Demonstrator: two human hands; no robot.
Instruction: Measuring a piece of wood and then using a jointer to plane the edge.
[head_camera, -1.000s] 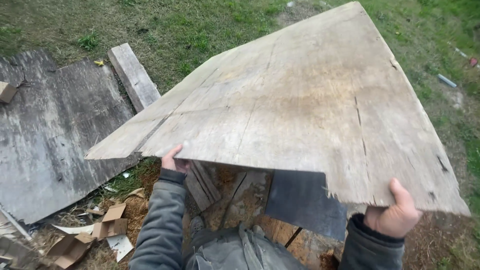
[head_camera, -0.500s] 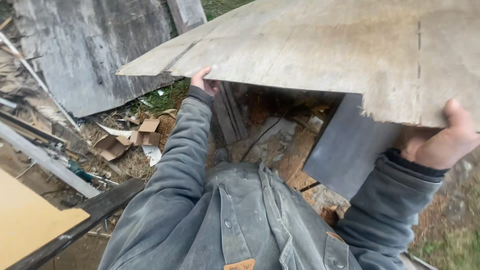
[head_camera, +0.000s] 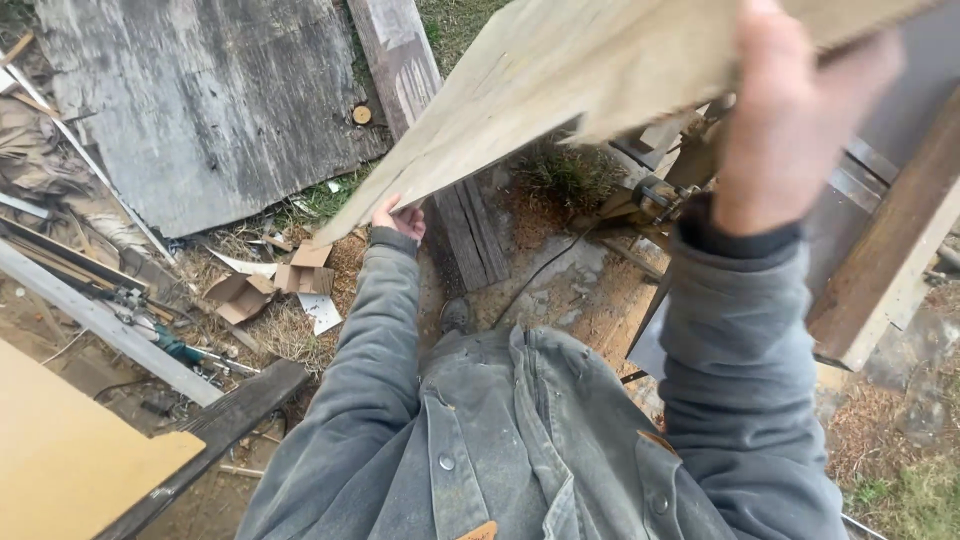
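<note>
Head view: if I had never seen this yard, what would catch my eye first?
First, the big pale board tilted across the top, gripped by the right hand at its near edge and the left hand at its lower corner. Then the grey weathered sheet lying flat at upper left, with torn cardboard scraps on the ground below it. A yellow panel fills the bottom left corner.

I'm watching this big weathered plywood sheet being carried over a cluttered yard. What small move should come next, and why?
Probably level the large pale weathered plywood sheet before stepping. It is tilted, its low corner down at the left hand and the right hand raised high on the near edge. Torn cardboard scraps and a dark timber plank lie close by the feet.
</note>
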